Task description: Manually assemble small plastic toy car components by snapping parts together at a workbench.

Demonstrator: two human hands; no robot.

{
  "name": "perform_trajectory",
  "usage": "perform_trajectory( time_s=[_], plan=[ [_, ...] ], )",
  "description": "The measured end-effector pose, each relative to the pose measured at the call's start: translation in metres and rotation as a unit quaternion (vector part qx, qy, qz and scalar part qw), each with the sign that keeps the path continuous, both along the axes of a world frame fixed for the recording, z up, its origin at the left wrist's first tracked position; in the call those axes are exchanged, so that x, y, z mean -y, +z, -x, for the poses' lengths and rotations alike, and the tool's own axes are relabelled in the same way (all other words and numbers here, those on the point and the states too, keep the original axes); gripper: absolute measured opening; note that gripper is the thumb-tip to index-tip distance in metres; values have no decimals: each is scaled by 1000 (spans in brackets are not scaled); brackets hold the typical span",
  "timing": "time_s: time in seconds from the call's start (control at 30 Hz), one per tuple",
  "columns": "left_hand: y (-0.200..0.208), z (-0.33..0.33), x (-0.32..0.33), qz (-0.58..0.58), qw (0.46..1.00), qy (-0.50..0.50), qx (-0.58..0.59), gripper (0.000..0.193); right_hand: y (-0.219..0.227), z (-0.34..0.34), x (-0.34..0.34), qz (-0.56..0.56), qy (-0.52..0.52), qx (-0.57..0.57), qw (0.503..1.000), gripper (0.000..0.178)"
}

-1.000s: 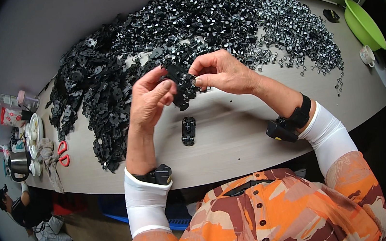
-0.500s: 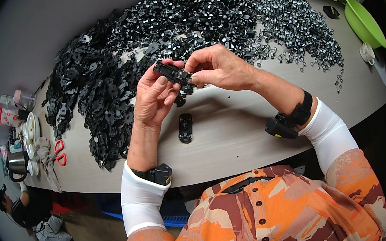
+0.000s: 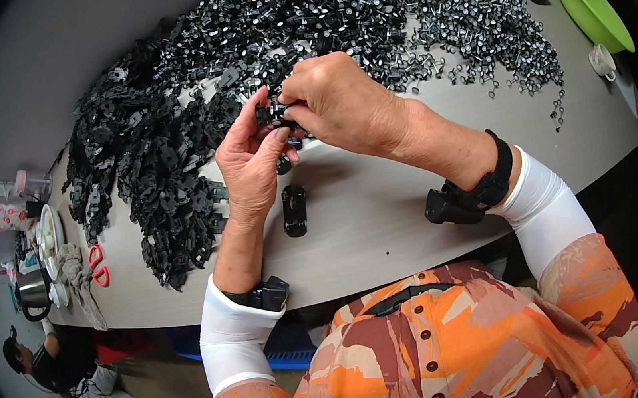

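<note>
My left hand (image 3: 248, 168) holds a small black toy car chassis (image 3: 268, 115) between thumb and fingers. Over its right end, my right hand (image 3: 351, 106) is closed, fingertips pressed together against the part. The back of that hand hides whatever is pinched there. Another black chassis (image 3: 295, 210) lies on the table just below my hands. Beside my left thumb, a small black piece (image 3: 283, 165) shows partly, the rest covered by the hand.
Black flat parts (image 3: 160, 155) are heaped at the left. Small wheel-and-axle pieces (image 3: 473, 26) spread across the back and right. Red-handled scissors (image 3: 98, 266), a cloth (image 3: 76, 279) and a kettle (image 3: 33, 293) sit at the left; a green basin (image 3: 592, 10) and a cup (image 3: 602, 63) at the right.
My right hand has turned over and moved left onto the chassis, its back now covering the fingertips. The chassis in my left hand is tilted differently. The whole view has shifted slightly.
</note>
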State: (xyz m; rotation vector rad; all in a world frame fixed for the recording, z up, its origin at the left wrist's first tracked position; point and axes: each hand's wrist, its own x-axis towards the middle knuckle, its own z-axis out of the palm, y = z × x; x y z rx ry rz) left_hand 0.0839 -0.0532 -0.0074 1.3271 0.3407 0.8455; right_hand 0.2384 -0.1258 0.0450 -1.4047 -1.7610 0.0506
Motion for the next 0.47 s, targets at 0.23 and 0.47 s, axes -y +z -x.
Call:
perform_trajectory(
  time_s=[0.23,0.47],
  plan=[
    [2,2,0,-54,998,10,-39,47,2,1,0,21,2,13,1000,5],
    [-1,1,0,-67,997,5,-46,47,4,2,4,5,8,16,1000,7]
  ],
)
